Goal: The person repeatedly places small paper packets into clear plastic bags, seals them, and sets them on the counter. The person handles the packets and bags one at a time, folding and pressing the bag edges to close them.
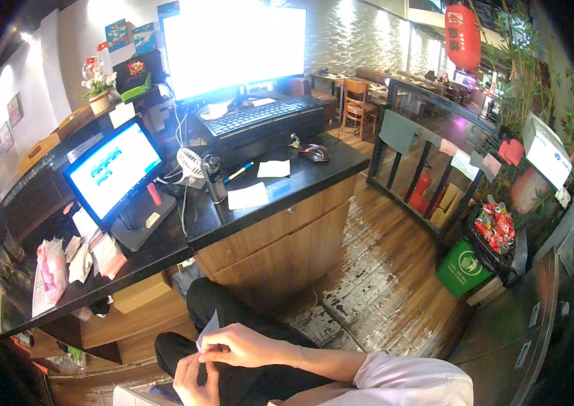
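Observation:
A small pale sheet of paper (pixel 209 327) stands up between my hands, above my lap in dark trousers (pixel 261 325). The fingers of my right hand (pixel 238 345) pinch its lower part. Just below, my left hand (pixel 193 378) has its thumb and fingertips raised to the paper's bottom edge, touching the right fingertips; whether it grips the paper too I cannot tell. On the black counter in front lie two white slips of paper (pixel 248 196), a blue and white pen (pixel 238 173) and a small standing handheld device (pixel 214 177).
A tilted screen (pixel 117 170), a pink plastic bag (pixel 53 271) and paper slips (pixel 106 254) occupy the left counter. Beyond are a keyboard (pixel 261 115), mouse (pixel 313 152) and large monitor (pixel 236 51). To the right stand a low black gate (pixel 418 167) and a green bin (pixel 462 269) full of cans.

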`<act>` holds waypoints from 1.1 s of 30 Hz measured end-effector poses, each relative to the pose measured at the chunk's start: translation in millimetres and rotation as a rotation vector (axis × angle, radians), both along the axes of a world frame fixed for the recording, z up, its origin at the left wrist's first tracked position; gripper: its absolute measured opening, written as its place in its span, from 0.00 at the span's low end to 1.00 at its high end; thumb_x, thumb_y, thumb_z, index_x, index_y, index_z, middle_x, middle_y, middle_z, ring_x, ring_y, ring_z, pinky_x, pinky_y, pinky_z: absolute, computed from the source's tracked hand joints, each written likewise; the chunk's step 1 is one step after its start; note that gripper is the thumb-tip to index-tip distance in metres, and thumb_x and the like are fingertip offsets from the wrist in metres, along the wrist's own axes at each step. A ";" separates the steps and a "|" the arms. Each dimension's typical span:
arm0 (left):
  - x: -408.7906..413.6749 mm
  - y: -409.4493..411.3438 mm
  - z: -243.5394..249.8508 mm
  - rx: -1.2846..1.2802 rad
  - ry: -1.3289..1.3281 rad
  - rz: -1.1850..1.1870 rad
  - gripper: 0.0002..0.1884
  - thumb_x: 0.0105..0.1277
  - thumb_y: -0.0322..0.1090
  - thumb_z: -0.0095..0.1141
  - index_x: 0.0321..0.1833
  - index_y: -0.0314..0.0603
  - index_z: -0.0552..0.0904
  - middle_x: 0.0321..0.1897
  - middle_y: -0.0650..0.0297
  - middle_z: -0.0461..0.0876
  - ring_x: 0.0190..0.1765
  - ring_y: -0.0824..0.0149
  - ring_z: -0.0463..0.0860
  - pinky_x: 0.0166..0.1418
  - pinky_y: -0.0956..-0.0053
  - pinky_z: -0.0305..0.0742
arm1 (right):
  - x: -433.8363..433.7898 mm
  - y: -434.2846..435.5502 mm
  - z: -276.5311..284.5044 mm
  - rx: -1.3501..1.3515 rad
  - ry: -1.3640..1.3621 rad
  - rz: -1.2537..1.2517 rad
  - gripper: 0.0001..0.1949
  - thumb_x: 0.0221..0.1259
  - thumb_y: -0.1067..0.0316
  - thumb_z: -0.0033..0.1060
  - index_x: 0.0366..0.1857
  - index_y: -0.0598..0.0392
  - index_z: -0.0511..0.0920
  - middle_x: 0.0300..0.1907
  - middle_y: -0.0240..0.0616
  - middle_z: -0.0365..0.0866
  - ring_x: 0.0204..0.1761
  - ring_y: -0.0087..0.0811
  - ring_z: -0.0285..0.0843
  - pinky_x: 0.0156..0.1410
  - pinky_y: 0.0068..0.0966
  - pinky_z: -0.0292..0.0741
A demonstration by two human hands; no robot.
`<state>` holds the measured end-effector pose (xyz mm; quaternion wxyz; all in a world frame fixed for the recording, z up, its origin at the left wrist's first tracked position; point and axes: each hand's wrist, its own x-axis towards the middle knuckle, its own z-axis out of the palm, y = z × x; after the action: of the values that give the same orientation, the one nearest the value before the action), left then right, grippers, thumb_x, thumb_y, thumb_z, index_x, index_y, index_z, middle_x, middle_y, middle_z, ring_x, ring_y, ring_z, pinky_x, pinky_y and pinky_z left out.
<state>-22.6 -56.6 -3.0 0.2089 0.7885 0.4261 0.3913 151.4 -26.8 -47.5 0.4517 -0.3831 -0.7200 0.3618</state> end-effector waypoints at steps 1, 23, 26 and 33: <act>0.4 -0.7 0.8 -0.007 -0.004 0.003 0.08 0.68 0.24 0.60 0.48 0.31 0.84 0.42 0.48 0.85 0.46 0.50 0.85 0.54 0.64 0.78 | 0.1 -0.4 0.1 -0.001 -0.008 -0.005 0.09 0.68 0.62 0.66 0.37 0.58 0.81 0.31 0.39 0.85 0.29 0.32 0.80 0.36 0.28 0.75; -2.5 3.4 -15.6 -0.122 -0.049 0.043 0.06 0.69 0.28 0.59 0.35 0.31 0.81 0.29 0.51 0.81 0.31 0.57 0.81 0.38 0.65 0.76 | 4.3 -6.1 1.6 -0.011 -0.131 0.050 0.10 0.71 0.63 0.57 0.37 0.59 0.75 0.34 0.49 0.82 0.35 0.56 0.81 0.38 0.45 0.74; 4.3 3.8 -18.8 0.013 -0.045 0.053 0.06 0.68 0.27 0.59 0.34 0.33 0.79 0.27 0.52 0.79 0.29 0.54 0.79 0.36 0.64 0.74 | 1.5 -1.2 -13.2 0.159 -0.117 -0.032 0.08 0.70 0.64 0.61 0.37 0.57 0.76 0.27 0.45 0.80 0.26 0.46 0.79 0.31 0.38 0.71; -4.5 23.0 -53.1 0.252 -0.066 0.342 0.08 0.62 0.23 0.58 0.27 0.33 0.73 0.24 0.53 0.73 0.29 0.50 0.74 0.35 0.60 0.68 | -3.6 -3.4 -14.3 0.158 -0.172 -0.114 0.08 0.65 0.64 0.65 0.34 0.56 0.77 0.27 0.42 0.82 0.27 0.45 0.82 0.32 0.37 0.75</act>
<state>-27.0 -33.6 -56.1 0.0533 0.7113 0.4943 0.4969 147.8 -30.2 -61.8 0.4369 -0.4162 -0.7593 0.2435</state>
